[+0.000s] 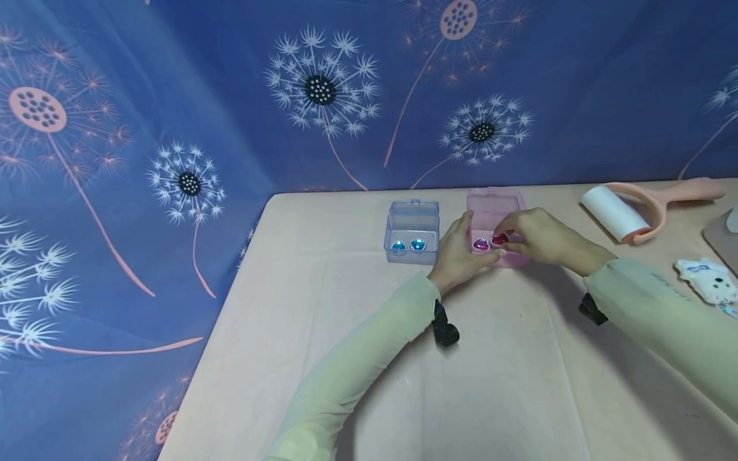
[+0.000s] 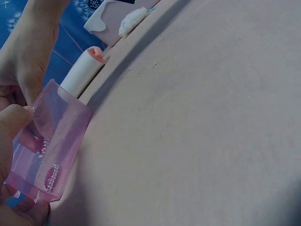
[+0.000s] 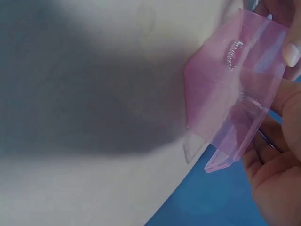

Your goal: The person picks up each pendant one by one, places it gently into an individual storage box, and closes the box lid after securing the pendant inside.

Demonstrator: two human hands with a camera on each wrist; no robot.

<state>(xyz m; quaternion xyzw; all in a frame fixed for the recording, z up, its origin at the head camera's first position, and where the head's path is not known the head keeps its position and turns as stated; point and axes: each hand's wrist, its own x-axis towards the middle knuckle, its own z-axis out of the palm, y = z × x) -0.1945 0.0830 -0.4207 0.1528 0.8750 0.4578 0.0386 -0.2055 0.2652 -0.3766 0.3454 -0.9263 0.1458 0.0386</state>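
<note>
Right hand (image 1: 539, 235): thumb and fingers pinch a red gem (image 1: 500, 239) inside the pink box (image 1: 512, 261); cannot tell whether the gem touches the floor of the box.

Left hand (image 1: 458, 256): grips the same box at its 9 o'clock side, thumb along the near wall, as both wrist views confirm.

Container 1, pink box: translucent, pink lid (image 1: 496, 200) raised at 12 o'clock. Contents: one magenta gem (image 1: 481, 244) with a beaded silvery rim, plus the pinched red gem just beside it, at its 3 o'clock. The left wrist view shows two beaded rims through the wall.

Container 2, blue box (image 1: 412, 258): at 9 o'clock from the pink box, near it, translucent, blue lid (image 1: 414, 208) likewise raised at 12 o'clock. Contents: two blue gems (image 1: 418, 244) side by side, beaded rims.

Surroundings: both boxes stand toward the far edge of a cloth-covered table (image 1: 346, 307). Lint roller (image 1: 615, 214), white roll on a peach handle, at about 3 o'clock from the pink box. White animal-face item (image 1: 712, 282) between 3 and 4 o'clock, farther out.
</note>
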